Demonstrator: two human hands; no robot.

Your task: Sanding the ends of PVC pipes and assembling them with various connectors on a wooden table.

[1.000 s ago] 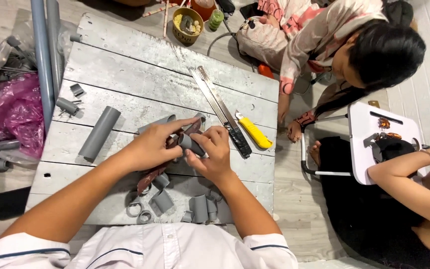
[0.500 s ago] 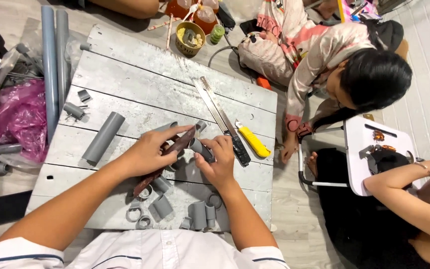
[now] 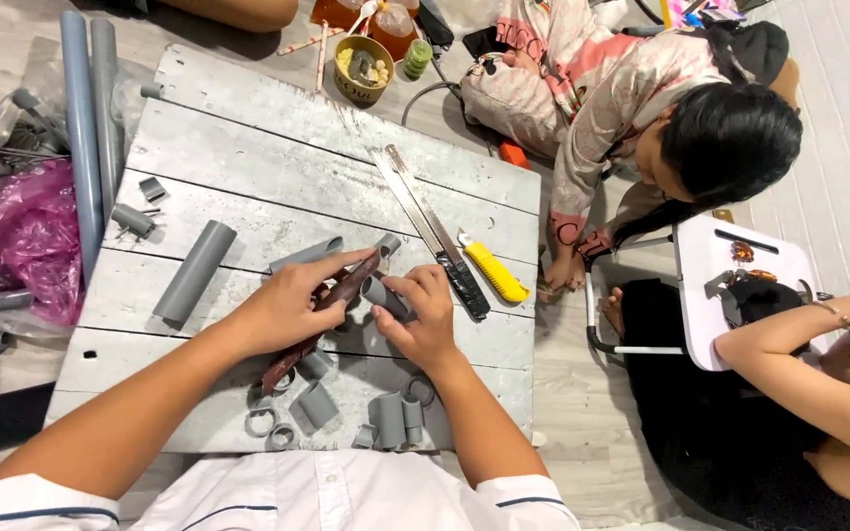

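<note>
I see my left hand (image 3: 282,313) wrapped in a firm grip around a dark reddish-brown tool (image 3: 319,320), its tip laid against a short grey pipe piece (image 3: 386,296). My right hand (image 3: 423,320) has its grip closed on that piece, holding it just above the whitewashed plank table (image 3: 277,147). Cut grey rings and stubs (image 3: 346,413) lie near my wrists (a small heap). A longer grey pipe (image 3: 194,271) rests to the left, a long metal blade (image 3: 430,231) and a yellow utility knife (image 3: 492,269) to the right.
</note>
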